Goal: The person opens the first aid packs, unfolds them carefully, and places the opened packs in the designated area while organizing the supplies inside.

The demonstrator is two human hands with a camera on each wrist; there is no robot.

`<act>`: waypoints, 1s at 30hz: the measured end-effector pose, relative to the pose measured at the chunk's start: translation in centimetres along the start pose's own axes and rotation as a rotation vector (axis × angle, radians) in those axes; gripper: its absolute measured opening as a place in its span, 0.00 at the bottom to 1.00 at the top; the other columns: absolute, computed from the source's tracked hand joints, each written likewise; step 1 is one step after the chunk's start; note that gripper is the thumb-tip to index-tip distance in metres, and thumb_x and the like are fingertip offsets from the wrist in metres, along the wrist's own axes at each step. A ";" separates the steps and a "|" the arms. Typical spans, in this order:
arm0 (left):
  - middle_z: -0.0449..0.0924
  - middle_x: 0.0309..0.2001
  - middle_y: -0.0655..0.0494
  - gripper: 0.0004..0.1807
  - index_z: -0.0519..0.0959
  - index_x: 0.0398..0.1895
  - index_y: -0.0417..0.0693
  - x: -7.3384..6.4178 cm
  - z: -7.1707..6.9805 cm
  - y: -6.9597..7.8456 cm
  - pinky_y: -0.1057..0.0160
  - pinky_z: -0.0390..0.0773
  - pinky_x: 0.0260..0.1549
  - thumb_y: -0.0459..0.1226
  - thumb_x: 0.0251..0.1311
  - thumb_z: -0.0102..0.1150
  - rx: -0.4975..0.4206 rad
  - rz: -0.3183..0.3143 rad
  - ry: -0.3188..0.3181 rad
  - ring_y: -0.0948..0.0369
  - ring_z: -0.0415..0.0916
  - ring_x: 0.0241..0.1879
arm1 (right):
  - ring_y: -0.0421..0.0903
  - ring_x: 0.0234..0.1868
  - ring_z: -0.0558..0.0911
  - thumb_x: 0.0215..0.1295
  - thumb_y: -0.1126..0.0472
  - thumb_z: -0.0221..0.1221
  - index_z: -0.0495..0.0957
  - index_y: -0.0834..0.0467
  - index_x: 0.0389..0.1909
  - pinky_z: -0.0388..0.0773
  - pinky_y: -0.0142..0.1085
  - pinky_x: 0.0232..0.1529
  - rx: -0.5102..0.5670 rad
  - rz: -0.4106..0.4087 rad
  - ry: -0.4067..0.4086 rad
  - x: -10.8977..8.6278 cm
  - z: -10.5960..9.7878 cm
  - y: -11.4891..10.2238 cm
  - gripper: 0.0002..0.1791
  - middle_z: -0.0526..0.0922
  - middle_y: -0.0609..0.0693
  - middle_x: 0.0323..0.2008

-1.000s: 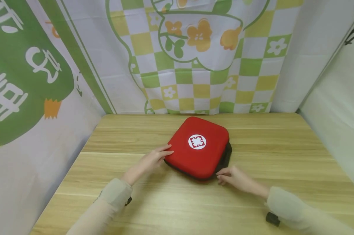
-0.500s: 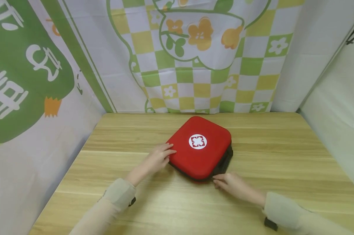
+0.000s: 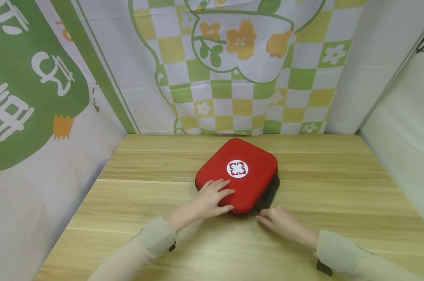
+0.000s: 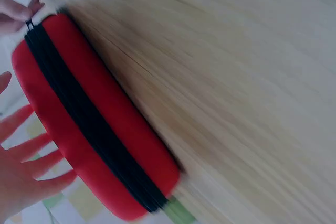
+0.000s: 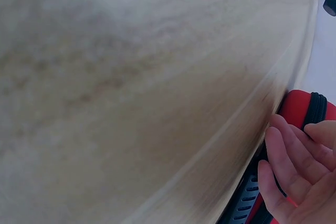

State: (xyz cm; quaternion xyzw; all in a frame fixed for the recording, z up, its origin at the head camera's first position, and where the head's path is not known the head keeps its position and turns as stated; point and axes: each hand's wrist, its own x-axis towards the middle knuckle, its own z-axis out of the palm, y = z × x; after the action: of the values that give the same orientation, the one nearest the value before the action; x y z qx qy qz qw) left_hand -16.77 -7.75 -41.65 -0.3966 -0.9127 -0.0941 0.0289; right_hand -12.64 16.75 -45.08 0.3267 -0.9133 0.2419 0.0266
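Observation:
A red zip-up first-aid case (image 3: pixel 255 156) with a white cross emblem lies at an angle on the wooden table. My left hand (image 3: pixel 212 199) rests with spread fingers on its top, near the front left edge. At the front right corner, my right hand (image 3: pixel 280 222) pinches the small zipper pull (image 4: pixel 30 24) between thumb and finger. A black zipper band (image 4: pixel 89 119) runs along the case's side in the left wrist view, its teeth closed up where visible. The black ribbed handle (image 5: pixel 245 200) sits on the right side, beside my right fingers.
The wooden table (image 3: pixel 338 187) extends around the case on all sides. Behind it hangs a checked green and yellow cloth (image 3: pixel 240 105). Printed white fabric (image 3: pixel 103 117) lines the left side, and another pale sheet (image 3: pixel 405 128) the right.
My left hand has moved right, from the case's left edge onto its front top. The case has shifted slightly right. My right hand has slid a little left and toward me around the corner.

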 end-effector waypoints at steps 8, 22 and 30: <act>0.58 0.63 0.46 0.35 0.63 0.62 0.59 1.8 0.9 2.4 0.42 0.53 0.59 0.60 0.50 0.51 0.061 -0.146 -0.147 0.46 0.53 0.62 | 0.31 0.14 0.63 0.54 0.63 0.58 0.77 0.57 0.19 0.65 0.24 0.13 -0.028 0.002 -0.038 0.2 0.0 0.0 0.07 0.72 0.39 0.13; 0.65 0.59 0.45 0.32 0.68 0.58 0.57 2.2 0.9 3.3 0.43 0.62 0.54 0.59 0.49 0.53 0.170 -0.156 -0.121 0.45 0.62 0.57 | 0.31 0.13 0.64 0.53 0.65 0.58 0.73 0.56 0.15 0.65 0.27 0.12 -0.151 0.022 -0.012 0.2 -0.4 0.6 0.10 0.71 0.41 0.11; 0.66 0.58 0.45 0.31 0.69 0.57 0.58 2.2 1.0 3.3 0.43 0.62 0.54 0.59 0.49 0.53 0.185 -0.154 -0.094 0.45 0.63 0.56 | 0.36 0.11 0.69 0.50 0.65 0.60 0.69 0.54 0.12 0.65 0.30 0.10 -0.264 0.004 0.113 0.1 -0.5 1.9 0.13 0.69 0.42 0.09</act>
State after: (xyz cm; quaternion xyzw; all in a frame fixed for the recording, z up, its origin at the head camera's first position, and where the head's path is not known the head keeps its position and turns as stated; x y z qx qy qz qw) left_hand -15.84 -3.75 -41.91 -0.3250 -0.9456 0.0073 0.0152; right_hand -13.93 18.24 -45.45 0.3043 -0.9349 0.1376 0.1203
